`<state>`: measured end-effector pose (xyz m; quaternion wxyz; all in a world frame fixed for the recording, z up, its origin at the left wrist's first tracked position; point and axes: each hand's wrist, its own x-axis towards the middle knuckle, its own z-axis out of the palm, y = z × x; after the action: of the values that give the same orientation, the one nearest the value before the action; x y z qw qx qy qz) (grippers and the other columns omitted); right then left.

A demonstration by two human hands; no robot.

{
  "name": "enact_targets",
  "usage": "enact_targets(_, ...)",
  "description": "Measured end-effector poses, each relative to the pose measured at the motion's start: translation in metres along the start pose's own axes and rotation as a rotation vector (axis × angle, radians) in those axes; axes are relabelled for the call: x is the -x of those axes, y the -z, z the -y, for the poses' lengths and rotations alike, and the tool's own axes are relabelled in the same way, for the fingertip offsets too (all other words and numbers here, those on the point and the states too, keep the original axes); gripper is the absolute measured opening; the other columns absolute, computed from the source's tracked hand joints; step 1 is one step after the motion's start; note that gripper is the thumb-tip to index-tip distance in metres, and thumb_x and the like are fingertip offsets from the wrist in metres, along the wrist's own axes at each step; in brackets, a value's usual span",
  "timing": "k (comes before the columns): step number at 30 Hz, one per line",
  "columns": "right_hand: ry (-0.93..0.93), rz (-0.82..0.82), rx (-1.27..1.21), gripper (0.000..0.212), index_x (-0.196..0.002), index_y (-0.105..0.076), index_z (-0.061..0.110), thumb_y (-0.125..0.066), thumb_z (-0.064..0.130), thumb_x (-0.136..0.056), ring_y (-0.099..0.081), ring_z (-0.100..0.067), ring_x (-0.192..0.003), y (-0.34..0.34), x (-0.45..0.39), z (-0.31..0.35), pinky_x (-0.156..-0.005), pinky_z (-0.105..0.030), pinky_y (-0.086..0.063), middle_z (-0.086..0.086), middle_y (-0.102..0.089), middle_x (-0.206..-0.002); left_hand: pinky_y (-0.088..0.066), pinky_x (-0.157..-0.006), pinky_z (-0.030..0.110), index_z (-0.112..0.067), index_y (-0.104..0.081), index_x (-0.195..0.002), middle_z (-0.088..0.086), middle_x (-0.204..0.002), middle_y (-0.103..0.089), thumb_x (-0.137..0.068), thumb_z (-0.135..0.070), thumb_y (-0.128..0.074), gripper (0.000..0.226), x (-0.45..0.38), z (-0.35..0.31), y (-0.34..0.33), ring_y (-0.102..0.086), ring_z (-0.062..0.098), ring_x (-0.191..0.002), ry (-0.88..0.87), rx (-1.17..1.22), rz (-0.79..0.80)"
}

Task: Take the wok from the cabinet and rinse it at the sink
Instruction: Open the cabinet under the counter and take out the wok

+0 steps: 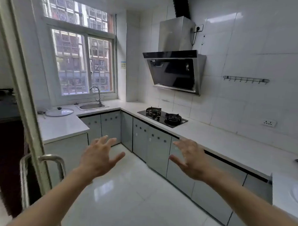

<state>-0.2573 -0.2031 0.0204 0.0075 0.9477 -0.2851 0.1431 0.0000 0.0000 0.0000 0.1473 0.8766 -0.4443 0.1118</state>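
Observation:
I stand at the kitchen doorway with both arms stretched forward. My left hand [99,155] and my right hand [188,160] hover in mid-air with fingers spread, holding nothing. A steel sink [92,106] with a curved tap [97,92] sits under the window at the far end. Grey-green base cabinets [158,147] run below the white counter, all doors closed. No wok is in view.
A glass pan lid [59,112] lies on the left counter. A two-burner gas hob [162,116] sits on the right counter under a range hood [175,71]. A door frame with a metal handle [41,170] stands close at my left. White tiled floor [133,188] lies ahead.

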Motion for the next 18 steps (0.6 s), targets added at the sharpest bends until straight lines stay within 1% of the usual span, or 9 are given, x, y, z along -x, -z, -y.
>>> enact_targets(5, 0.013, -0.041, -0.063, 0.073, -0.149, -0.026, 0.027, -0.025, 0.07, -0.091, -0.019, -0.02, -0.144, -0.016, -0.053, -0.065, -0.119, -0.041, -0.019, -0.003, -0.028, -0.156, -0.032, -0.115, 0.049, -0.033, -0.029, -0.15, 0.003, -0.158, -0.031, -0.082, -0.081, -0.034, 0.083, -0.073, -0.045, -0.028, -0.029, 0.025, -0.144, 0.017, -0.048, 0.01)
enact_targets(10, -0.026, -0.05, -0.097, 0.07, -0.148, -0.027, 0.029, -0.027, 0.07, -0.09, -0.019, -0.02, -0.144, -0.022, -0.099, -0.125, -0.116, -0.041, -0.022, -0.003, -0.027, -0.157, -0.032, -0.114, 0.049, -0.033, -0.028, -0.15, 0.003, -0.158, -0.031, -0.084, -0.08, -0.035, 0.082, -0.135, -0.089, -0.049, -0.027, 0.025, -0.144, -0.021, -0.073, 0.016)
enact_targets(13, -0.052, -0.067, -0.13, 0.071, -0.148, -0.028, 0.03, -0.027, 0.071, -0.089, -0.018, -0.02, -0.144, -0.028, -0.128, -0.151, -0.116, -0.042, -0.024, -0.001, -0.027, -0.156, -0.033, -0.114, 0.049, -0.033, -0.028, -0.15, 0.002, -0.159, -0.03, -0.083, -0.081, -0.033, 0.082, -0.174, -0.102, -0.065, -0.027, 0.024, -0.144, -0.018, -0.063, 0.021)
enact_targets(18, -0.078, -0.033, -0.123, 0.071, -0.149, -0.026, 0.031, -0.027, 0.07, -0.09, -0.014, -0.018, -0.146, -0.05, -0.175, -0.178, -0.118, -0.041, -0.022, 0.001, -0.022, -0.158, -0.034, -0.113, 0.048, -0.033, -0.027, -0.151, 0.002, -0.159, -0.029, -0.084, -0.08, -0.032, 0.083, -0.235, -0.102, -0.102, -0.027, 0.024, -0.145, -0.02, -0.049, 0.049)
